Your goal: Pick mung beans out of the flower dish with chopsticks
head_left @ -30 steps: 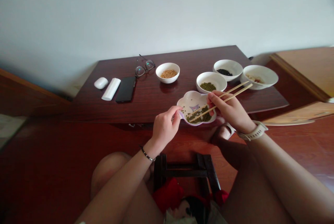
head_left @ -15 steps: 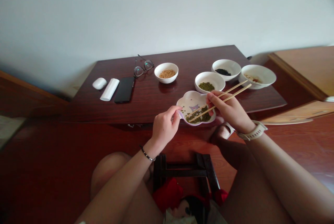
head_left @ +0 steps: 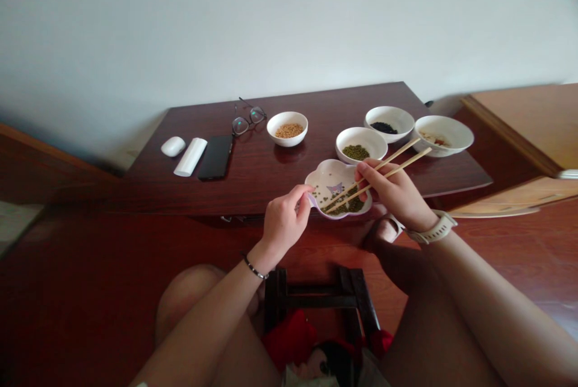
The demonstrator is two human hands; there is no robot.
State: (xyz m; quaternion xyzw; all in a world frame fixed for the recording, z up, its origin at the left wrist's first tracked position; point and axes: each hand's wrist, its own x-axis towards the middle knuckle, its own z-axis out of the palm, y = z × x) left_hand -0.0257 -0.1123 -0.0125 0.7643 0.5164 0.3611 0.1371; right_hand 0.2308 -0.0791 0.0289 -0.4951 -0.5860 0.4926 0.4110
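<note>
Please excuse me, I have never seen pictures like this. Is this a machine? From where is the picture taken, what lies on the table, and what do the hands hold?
This is no machine. These are a person's two bare hands, filmed by a camera worn on the head, looking forward and down.

The left hand holds the rim of a small flower-shaped plate with green beans on it. The right hand holds wooden chopsticks, their tips over the plate.

On the dark wooden table stand a bowl of tan grains, a bowl of green beans, a bowl of black seeds and a bowl with a little pale food. Glasses, a phone and a white mouse lie there too.
</note>
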